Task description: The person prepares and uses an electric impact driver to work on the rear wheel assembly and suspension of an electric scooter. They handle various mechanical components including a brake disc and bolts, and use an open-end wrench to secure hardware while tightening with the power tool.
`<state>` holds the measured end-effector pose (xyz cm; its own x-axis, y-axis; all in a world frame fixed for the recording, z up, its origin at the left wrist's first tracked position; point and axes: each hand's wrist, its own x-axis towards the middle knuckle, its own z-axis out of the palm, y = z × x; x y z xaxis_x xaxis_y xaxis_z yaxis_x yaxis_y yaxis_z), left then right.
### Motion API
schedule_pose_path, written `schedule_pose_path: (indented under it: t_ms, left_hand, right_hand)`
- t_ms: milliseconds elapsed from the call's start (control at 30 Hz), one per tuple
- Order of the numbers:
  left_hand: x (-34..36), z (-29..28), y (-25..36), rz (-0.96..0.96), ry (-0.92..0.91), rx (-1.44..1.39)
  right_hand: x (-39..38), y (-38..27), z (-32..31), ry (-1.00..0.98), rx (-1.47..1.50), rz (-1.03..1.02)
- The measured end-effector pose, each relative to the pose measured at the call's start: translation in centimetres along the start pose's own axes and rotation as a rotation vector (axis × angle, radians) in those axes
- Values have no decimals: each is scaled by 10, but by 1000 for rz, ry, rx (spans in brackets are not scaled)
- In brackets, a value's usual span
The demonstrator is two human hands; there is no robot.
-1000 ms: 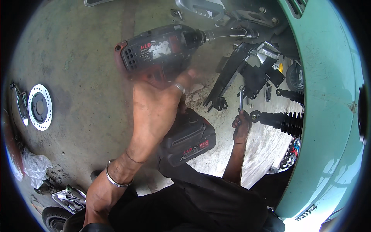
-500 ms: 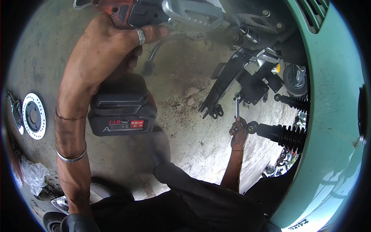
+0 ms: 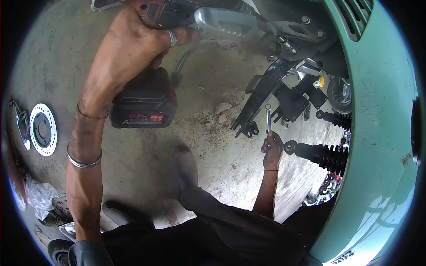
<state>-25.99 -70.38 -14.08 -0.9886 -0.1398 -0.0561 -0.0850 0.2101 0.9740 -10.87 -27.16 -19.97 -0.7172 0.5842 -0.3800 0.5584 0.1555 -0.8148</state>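
My left hand [image 3: 137, 40] is wrapped round the grip of a red and black cordless impact wrench [image 3: 171, 13] at the top of the view. Its black battery pack [image 3: 142, 104] hangs below my wrist. A grey metal footrest [image 3: 226, 21] overlaps the tool's front end, so I cannot tell what its nose touches. Lower right, my right hand [image 3: 272, 148] is closed round a ring spanner [image 3: 268, 119], its ring end pointing up. The spanner is just below a black metal bracket [image 3: 262, 93] and left of a black shock absorber [image 3: 313, 152].
A pale green body panel [image 3: 381, 133] curves down the right side. A second shock absorber [image 3: 333, 118] and a small wheel [image 3: 341, 94] show beside it. On the floor at left lie a brake disc [image 3: 43, 129] and clear plastic wrap [image 3: 41, 197]. My shoe [image 3: 185, 166] stands mid-floor.
My left hand and the impact wrench have shifted slightly right, and the battery pack has swung up. The right hand keeps its hold on the spanner, almost unmoved.
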Motion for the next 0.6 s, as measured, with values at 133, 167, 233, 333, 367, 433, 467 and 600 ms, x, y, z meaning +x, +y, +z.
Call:
schedule_pose_path:
  t_ms: [133, 167, 233, 333, 367, 433, 467, 600]
  left_hand:
    - [-1, 9, -24, -11, -77, -82]
    - [-4, 11, -28, 5, -66, -110]
    - [-5, 11, -34, 23, -55, -113]
    - [-6, 14, -30, 47, -34, -70]
    - [-6, 16, -32, 50, -28, -82]
    - [-6, 17, -37, 57, -15, -104]
    - [-8, 17, -35, 35, -16, -101]
    - [-12, 25, -35, 72, 34, -155]
  right_hand:
    - [2, 0, 1, -14, -26, -10]
    - [2, 1, 3, -21, -31, -5]
    - [2, 2, 6, -33, -21, 11]
    - [2, 3, 1, -4, -14, 10]
    - [2, 3, 1, 6, -6, 4]
    - [1, 6, -3, 13, -17, 10]
    - [1, 6, -2, 12, -22, 12]
    - [0, 8, -3, 10, -34, 21]
